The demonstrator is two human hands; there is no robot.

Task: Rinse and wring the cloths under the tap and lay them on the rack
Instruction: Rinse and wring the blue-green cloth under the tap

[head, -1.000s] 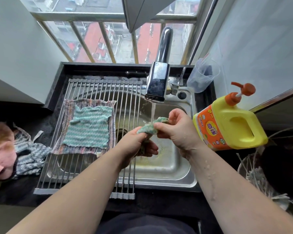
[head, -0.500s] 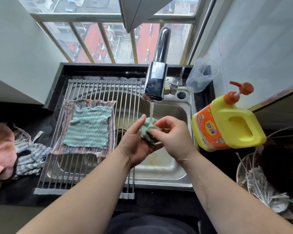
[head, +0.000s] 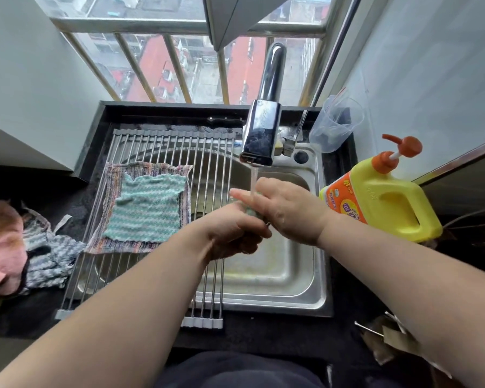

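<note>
Covering the nine-o'clock half of the steel sink [head: 277,301], the roll-up rack [head: 163,144] hides much of the basin beneath, and the left forearm crosses its near end. A pile of cloths [head: 39,256] at nine o'clock of the frame is cut off by the edge, so their number is unclear. The yellow detergent bottle [head: 389,203] stands at three o'clock of the sink. On the rack a teal cloth [head: 146,208] lies flat on a striped cloth [head: 107,219], covering all but its border. The green cloth [head: 251,212] sits under the tap [head: 261,135], over the basin, almost wholly buried between the hands. Only a sliver of it shows, blurred by the water stream [head: 254,180].

The left hand [head: 233,233] grips it from eight o'clock, lower fingers curled under it, one blurred finger pointing to twelve. The right hand [head: 286,211] clamps over it from three o'clock, back toward the camera, its fingertips out of sight.

Half a second ago the left fingers stood straighter and more cloth showed; now both hands are closed tighter, the right riding over the top.
</note>
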